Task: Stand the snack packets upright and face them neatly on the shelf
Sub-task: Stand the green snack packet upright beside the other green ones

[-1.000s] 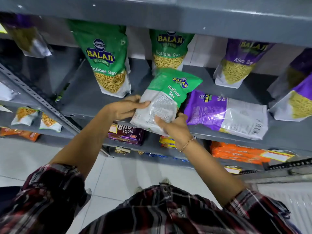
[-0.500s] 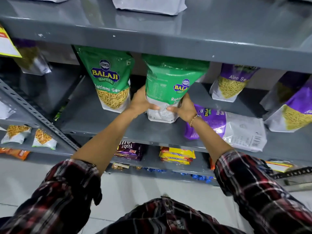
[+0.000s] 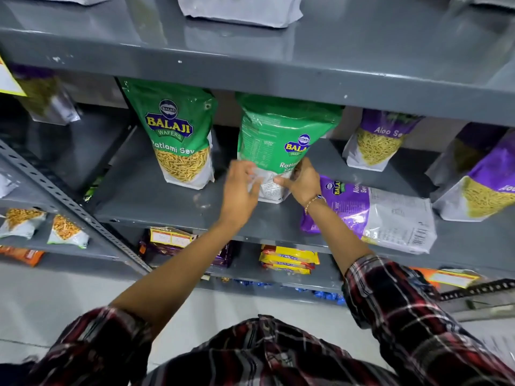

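Note:
A green Ratlami Sev packet [image 3: 281, 135] stands upright on the grey shelf [image 3: 156, 201], its back panel turned partly toward me. My right hand [image 3: 302, 182] grips its lower right corner. My left hand [image 3: 241, 190] is blurred at its lower left, fingers spread, just off the packet. Another green packet [image 3: 178, 135] stands upright to the left, front facing out. A purple Aloo Sev packet [image 3: 370, 215] lies flat to the right of my right hand. Three more purple packets [image 3: 376, 140] [image 3: 485, 188] [image 3: 459, 151] stand further right.
The shelf above [image 3: 278, 68] hangs low over the packet tops and carries white packet bottoms [image 3: 239, 12]. Below lie biscuit packs [image 3: 287, 260] and a purple pack [image 3: 178, 243]. A slotted upright [image 3: 72, 207] divides off the left bay, which holds small snack bags [image 3: 44, 227].
The green packet went from being held tilted in front of the shelf to standing upright on it. My left hand has come off it, while the right still holds its corner.

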